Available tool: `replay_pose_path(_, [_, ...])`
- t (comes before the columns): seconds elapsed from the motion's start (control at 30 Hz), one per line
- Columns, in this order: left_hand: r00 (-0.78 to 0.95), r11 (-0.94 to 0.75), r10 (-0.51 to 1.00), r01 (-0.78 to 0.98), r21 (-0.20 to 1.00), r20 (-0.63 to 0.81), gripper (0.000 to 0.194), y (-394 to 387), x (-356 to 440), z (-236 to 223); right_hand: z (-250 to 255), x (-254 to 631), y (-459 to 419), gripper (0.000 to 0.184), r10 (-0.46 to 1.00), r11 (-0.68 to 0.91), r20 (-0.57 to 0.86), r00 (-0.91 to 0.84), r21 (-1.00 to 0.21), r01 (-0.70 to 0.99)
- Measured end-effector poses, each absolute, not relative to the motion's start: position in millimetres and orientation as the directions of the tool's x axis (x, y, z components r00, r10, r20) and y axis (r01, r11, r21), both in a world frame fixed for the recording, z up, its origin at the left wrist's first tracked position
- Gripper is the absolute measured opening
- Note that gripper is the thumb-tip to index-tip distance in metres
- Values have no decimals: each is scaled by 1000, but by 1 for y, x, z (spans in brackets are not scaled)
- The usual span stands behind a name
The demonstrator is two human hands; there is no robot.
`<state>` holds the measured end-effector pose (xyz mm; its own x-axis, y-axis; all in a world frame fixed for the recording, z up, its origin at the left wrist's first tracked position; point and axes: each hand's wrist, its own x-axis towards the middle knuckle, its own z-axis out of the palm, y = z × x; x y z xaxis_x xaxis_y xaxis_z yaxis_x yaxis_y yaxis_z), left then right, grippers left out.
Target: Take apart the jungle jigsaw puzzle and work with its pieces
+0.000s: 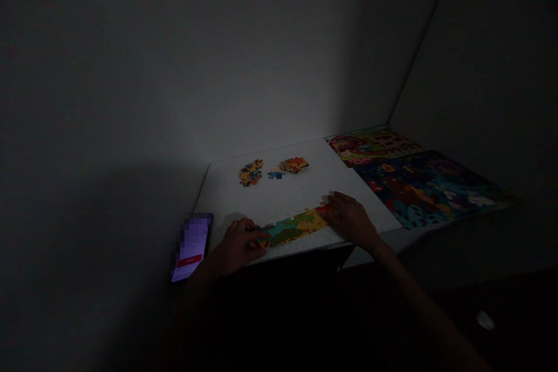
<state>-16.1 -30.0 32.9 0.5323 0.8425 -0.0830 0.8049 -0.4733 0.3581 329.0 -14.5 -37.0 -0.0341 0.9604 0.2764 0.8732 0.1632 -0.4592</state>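
Observation:
A joined strip of jigsaw puzzle (294, 228), coloured green, yellow and red, lies along the near edge of the white board (226, 197). My left hand (239, 244) is closed around the strip's left end, fingers on its far side and thumb on its near side. At the red right end, my right hand (351, 218) rests with its fingers stretched out over the strip, partly covering it. Farther back are a heap of loose puzzle pieces (251, 173), a second pile of pieces (295, 164) and a blue and white piece (275, 174) between them.
To the right lie a finished farm-picture puzzle (379, 142) and a dark blue sea-picture puzzle (431, 189). A lit phone (192, 247) sits left of the board. Walls (270, 70) stand behind and to the right. The scene is dim.

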Motion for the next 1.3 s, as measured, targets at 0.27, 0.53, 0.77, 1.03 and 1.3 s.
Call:
replay_pose_path(0.27, [647,-573,736,753,324,-201,24,1,-10,54,-24,324,-21,44,949,171,313,-38,-409,896])
replay_pose_path(0.53, [637,-539,766,710,453,-86,26,7,-18,49,-26,324,-21,46,951,172,305,-43,-412,895])
replay_pose_path(0.77, [660,-676,736,708,202,149,21,-2,-32,37,-32,326,-20,44,947,184,318,-44,-426,886])
replay_pose_path(1.03, [742,-727,606,663,-177,287,37,-12,-24,35,-35,327,-20,46,943,197,329,-48,-436,878])
replay_pose_path(1.3, [726,-734,643,675,-76,242,54,-18,-17,17,-34,326,-19,44,925,225,376,-60,-413,882])
